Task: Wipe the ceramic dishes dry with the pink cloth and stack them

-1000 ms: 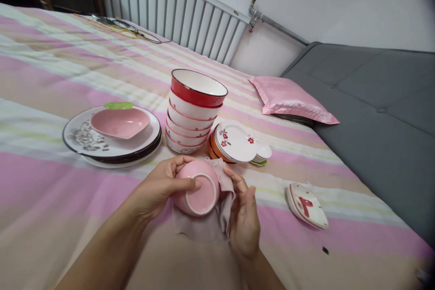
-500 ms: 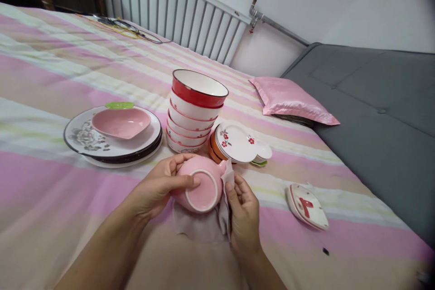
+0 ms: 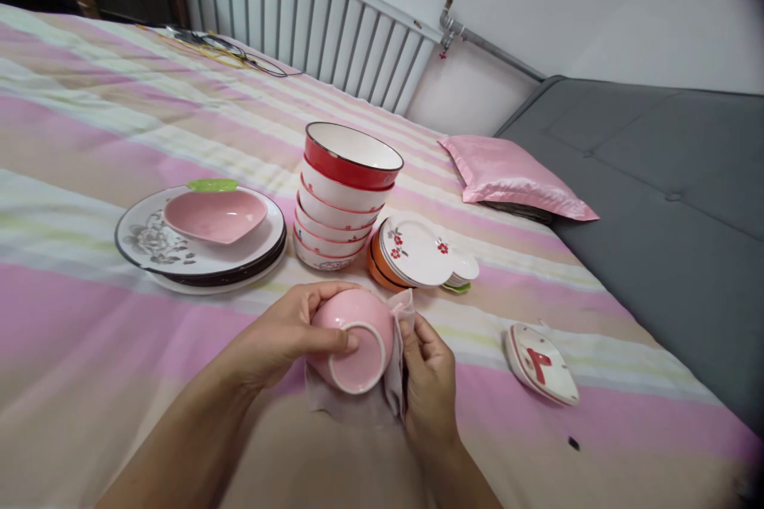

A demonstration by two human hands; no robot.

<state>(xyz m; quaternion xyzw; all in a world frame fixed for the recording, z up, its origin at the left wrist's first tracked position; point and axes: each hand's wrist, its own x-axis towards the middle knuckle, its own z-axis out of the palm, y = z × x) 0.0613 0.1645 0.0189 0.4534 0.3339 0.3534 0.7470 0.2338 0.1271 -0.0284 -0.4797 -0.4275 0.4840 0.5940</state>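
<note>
My left hand (image 3: 280, 334) grips a small pink bowl (image 3: 358, 338), held with its base ring turned toward me. My right hand (image 3: 428, 382) is closed on a pale mauve cloth (image 3: 358, 407) that wraps under and round the bowl's right side. Both hands hover just above a striped pink bedspread (image 3: 89, 318). Behind them stands a stack of red and white bowls (image 3: 343, 195).
A pink heart-shaped dish (image 3: 215, 215) lies on stacked plates (image 3: 149, 242) at the left. Small flowered saucers (image 3: 418, 254) lean on an orange bowl. A white dish with a red mark (image 3: 540, 362) lies to the right. A pink pillow (image 3: 513, 175) and grey mattress (image 3: 668, 215) are behind.
The pink bowl has been turned a little in my hands. My right hand has slid closer against the bowl's side with the cloth.
</note>
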